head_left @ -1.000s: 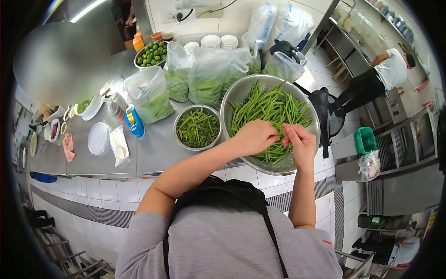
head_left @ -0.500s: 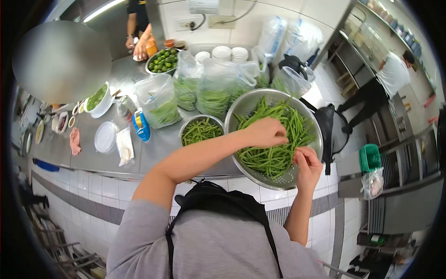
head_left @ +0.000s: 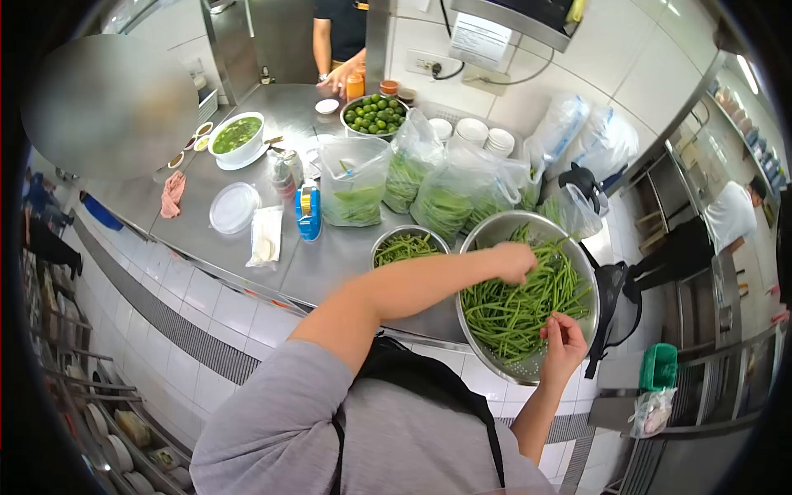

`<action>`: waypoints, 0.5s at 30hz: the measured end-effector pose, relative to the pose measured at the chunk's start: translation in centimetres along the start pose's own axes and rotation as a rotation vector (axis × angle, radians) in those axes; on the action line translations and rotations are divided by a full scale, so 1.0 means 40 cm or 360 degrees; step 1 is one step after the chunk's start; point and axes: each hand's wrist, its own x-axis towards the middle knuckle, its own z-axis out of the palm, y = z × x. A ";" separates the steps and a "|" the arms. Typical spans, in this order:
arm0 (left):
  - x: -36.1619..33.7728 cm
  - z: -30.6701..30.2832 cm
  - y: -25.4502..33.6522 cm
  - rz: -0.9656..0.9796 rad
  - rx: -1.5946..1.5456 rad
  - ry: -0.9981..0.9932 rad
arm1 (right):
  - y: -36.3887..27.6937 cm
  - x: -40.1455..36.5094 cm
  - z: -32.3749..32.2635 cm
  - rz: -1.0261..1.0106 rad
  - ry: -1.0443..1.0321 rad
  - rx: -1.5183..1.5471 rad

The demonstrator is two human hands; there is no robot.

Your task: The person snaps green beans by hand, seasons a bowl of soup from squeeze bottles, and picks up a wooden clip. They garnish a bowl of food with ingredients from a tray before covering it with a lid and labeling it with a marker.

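A wide steel colander [head_left: 528, 376] full of long green beans [head_left: 516, 322] sits at the counter's front right edge. Over the far part of the beans is my left hand [head_left: 516, 262], its fingers curled downward; what they grip, if anything, is hidden. Nearer to me, by the colander's right side, my right hand [head_left: 565, 342] pinches a green bean between thumb and fingers. My left forearm crosses in front of a smaller steel bowl [head_left: 376, 245] holding cut bean pieces [head_left: 406, 246].
Clear bags of greens [head_left: 355, 190] line the counter behind the bowls, beside a bowl of limes [head_left: 375, 115]. A blue tape dispenser [head_left: 308, 214], lidded tub [head_left: 234, 208] and soup bowl [head_left: 238, 139] lie left. A co-worker [head_left: 340, 41] stands across; another person [head_left: 718, 219] is at right.
My view has swung left, so the counter appears shifted right and lower. My left hand stays over the beans with its fingers turned down; my right hand remains pinched at the colander's near side.
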 end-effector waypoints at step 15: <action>-0.069 -0.201 0.103 -0.0609 -0.2285 0.0476 | -0.014 0.018 0.031 0.0140 0.0143 0.0128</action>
